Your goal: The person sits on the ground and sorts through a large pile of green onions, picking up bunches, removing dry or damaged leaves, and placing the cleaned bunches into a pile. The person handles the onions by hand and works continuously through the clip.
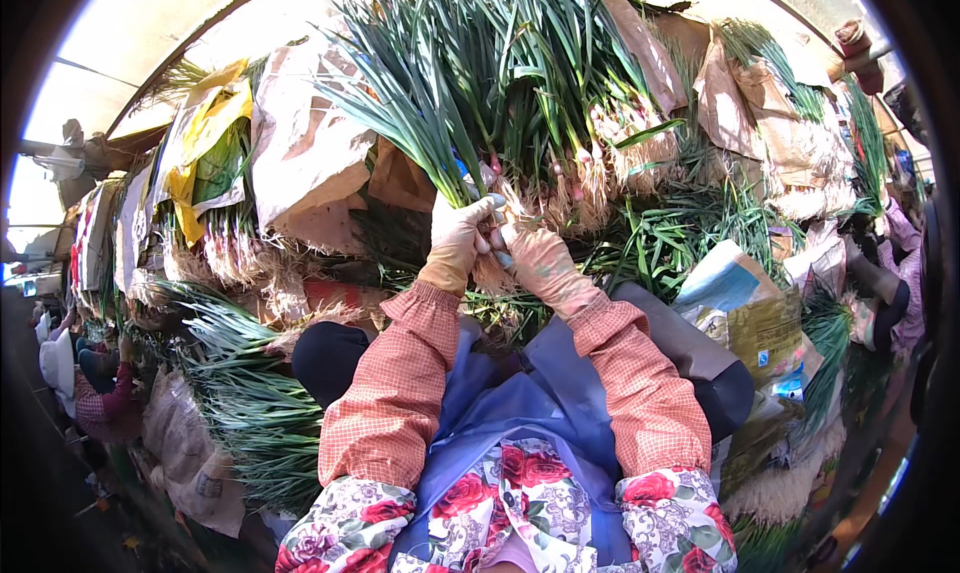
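Note:
My gloved left hand is closed around the stems of a bunch of green garlic or scallions, whose long leaves fan up and to the left. Close beside it, my gloved right hand has its fingers curled at the root end of that bunch. Pale roots hang down between the two hands. Whether the right fingers grip the roots or a stem is partly hidden. Right behind my hands stands a large upright row of the same plants, with pinkish bulbs and stringy roots towards me.
Loose green leaves lie to the right of my hands. A heap of bunches lies at my left. Printed sacks sit by my right knee. Wrapped bundles stand at the back left. Other people sit at both sides.

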`<state>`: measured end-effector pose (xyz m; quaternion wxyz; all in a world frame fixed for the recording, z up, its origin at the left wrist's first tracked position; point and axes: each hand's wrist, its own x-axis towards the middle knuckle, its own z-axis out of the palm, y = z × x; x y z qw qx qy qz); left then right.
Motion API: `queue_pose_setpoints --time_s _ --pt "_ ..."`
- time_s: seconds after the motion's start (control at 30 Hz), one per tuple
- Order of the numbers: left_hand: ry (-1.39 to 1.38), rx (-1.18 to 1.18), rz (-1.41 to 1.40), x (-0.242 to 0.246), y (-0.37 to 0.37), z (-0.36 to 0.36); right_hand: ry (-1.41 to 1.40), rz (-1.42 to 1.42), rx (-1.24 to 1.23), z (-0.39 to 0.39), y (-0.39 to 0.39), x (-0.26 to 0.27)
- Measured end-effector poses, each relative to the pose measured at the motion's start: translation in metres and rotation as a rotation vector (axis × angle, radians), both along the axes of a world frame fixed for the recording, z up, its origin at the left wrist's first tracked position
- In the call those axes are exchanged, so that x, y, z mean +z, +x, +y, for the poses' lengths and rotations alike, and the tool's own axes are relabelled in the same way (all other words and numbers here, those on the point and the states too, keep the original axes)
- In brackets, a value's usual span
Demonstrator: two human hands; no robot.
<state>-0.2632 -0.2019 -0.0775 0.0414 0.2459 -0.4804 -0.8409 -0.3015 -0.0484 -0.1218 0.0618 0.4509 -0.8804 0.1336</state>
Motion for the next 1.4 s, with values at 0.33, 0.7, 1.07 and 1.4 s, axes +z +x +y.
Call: queue_pose_setpoints --time_s 0.33,0.7,1.07,1.4 --pt "0.374 -0.122 0.165 0.0 0.037 0.0 -0.882 -1.86 -0.3 -0.029 -0.043 0.028" --pt "0.335 0.043 0.284 0.002 0.046 -0.003 -1.064 -1.799 -0.136 -0.03 -0.041 0.078" --pt "-0.039 0.283 0.202 0.05 0.031 -0.028 -1.689 -1.391 -0.176 -0.041 -0.035 0.055" --pt "-0.56 0.613 -0.178 0.107 0.069 -0.214 -0.062 -0.146 -0.313 -0.078 -0.093 -0.052"
